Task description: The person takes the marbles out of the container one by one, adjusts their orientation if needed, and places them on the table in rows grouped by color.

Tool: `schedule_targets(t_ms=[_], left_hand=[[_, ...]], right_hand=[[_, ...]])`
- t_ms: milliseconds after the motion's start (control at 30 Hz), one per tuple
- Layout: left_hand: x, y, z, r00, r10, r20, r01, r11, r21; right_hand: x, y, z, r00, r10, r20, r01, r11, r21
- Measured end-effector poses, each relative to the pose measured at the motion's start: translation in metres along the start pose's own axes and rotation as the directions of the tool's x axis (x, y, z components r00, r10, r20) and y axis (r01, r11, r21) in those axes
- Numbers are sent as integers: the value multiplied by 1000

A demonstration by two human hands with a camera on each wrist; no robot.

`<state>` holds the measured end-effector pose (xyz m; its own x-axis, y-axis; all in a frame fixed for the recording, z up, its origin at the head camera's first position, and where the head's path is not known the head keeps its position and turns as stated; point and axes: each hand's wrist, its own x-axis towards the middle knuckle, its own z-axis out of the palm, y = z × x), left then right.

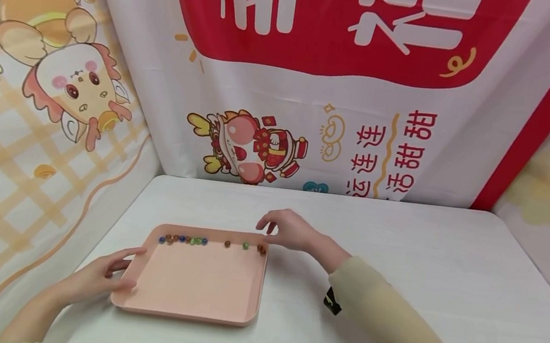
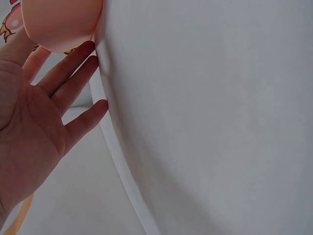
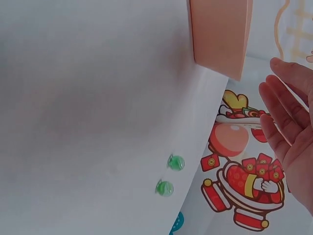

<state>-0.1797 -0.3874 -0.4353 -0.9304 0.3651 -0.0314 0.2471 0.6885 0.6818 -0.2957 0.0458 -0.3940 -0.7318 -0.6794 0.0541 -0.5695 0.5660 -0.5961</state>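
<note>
A shallow pink tray (image 1: 196, 281) lies on the white table with several brown, blue and green glass marbles (image 1: 182, 238) lined up along its far side. My left hand (image 1: 96, 281) holds the tray's left side, thumb and index finger at the rim, other fingers outside and below it. In the left wrist view those fingers (image 2: 73, 88) stretch out beneath the tray's corner. Above the far right corner, my right hand (image 1: 291, 230) hovers with loosely bent fingers and nothing visible in them. Two green marbles (image 3: 170, 175) sit on the table in the right wrist view.
The white table (image 1: 398, 253) reaches back to a red and white printed cloth (image 1: 284, 93). Cartoon-printed cloth (image 1: 32, 110) hangs at the left side. A small black object (image 1: 332, 301) shows under the right sleeve.
</note>
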Motion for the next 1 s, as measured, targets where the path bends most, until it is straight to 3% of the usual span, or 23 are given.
schedule_targets(t_ms=[333, 633, 833, 1000], left_hand=[[0, -1, 1, 1000, -8, -6, 9, 1000, 13], [1, 1, 0, 1000, -14, -6, 14, 1000, -8], [0, 1, -1, 1000, -3, -9, 3, 1000, 2], [1, 0, 0, 1000, -29, 4, 30, 999, -14]], right_hand=[[14, -3, 17, 1000, 30, -1, -30, 1000, -1], [23, -5, 30, 995, 90, 35, -92, 994, 61], [27, -7, 39, 996, 80, 31, -79, 997, -25], [29, -9, 47, 998, 42, 38, -36, 991, -130]])
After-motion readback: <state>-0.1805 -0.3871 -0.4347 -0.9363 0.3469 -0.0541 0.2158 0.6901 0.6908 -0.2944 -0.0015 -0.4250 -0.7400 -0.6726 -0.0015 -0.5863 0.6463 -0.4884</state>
